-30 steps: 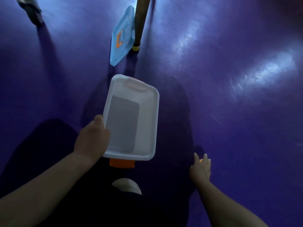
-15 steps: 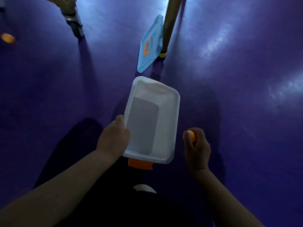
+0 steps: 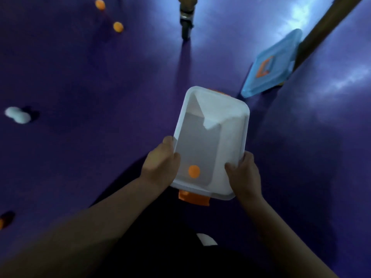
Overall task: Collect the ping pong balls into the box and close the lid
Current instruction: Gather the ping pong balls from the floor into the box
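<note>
I hold a white plastic box (image 3: 235, 141) with orange clips above the purple floor. My left hand (image 3: 160, 165) grips its left rim and my right hand (image 3: 244, 173) grips its near right corner. One orange ping pong ball (image 3: 194, 171) lies inside near my end. Two more orange balls (image 3: 118, 27) lie on the floor at the far left, a blurred white ball (image 3: 17, 115) rests at the left, and another orange ball (image 3: 1, 222) shows at the left edge. The blue lid (image 3: 271, 65) with an orange mark leans against a brown pole at the upper right.
A castor wheel on a leg (image 3: 186, 23) stands at the top centre. The brown pole (image 3: 329, 31) slants across the top right corner. My dark clothing and a white shoe tip (image 3: 206, 238) are below the box.
The orange ball went from my right hand into the box, and that hand now grips the box's right corner. The view swung left, bringing several balls on the floor into sight.
</note>
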The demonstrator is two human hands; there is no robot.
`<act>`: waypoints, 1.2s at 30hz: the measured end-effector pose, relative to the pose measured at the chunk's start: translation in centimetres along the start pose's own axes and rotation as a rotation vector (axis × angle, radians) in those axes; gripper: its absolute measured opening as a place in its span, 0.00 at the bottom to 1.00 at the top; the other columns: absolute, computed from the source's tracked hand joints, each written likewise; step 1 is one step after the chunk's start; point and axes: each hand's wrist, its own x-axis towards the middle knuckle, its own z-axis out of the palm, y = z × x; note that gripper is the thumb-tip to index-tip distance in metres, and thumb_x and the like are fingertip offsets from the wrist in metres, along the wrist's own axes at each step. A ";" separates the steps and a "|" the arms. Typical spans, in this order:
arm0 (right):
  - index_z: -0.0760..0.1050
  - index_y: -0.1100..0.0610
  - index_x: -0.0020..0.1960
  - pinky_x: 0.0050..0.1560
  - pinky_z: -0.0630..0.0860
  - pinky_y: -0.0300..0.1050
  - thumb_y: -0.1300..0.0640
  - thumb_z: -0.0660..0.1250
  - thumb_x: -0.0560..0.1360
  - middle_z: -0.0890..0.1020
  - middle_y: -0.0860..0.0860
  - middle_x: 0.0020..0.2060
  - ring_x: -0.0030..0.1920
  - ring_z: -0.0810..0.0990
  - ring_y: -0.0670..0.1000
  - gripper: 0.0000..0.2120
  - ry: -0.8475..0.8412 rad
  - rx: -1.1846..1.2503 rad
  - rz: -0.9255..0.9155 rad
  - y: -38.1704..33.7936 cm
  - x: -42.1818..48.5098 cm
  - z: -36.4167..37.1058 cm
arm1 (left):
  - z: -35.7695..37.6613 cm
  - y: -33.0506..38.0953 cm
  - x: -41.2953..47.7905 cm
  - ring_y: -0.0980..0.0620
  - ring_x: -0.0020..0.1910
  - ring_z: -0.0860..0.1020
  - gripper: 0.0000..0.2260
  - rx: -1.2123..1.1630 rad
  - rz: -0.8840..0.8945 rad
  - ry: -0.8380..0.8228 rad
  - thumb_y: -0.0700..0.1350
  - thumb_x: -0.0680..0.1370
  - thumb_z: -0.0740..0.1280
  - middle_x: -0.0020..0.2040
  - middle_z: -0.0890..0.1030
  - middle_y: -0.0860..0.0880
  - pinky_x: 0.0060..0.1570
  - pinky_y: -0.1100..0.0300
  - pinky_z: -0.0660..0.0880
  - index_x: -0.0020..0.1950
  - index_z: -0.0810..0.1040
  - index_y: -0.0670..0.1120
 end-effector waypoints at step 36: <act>0.71 0.59 0.47 0.33 0.73 0.45 0.60 0.61 0.75 0.77 0.48 0.37 0.36 0.77 0.49 0.03 -0.484 -0.207 -0.510 -15.9 -1.0 15.8 | -9.6 -18.3 -7.1 0.52 0.42 0.72 0.21 -0.035 -0.223 0.675 0.55 0.76 0.53 0.49 0.78 0.45 0.39 0.59 0.65 0.57 0.73 0.41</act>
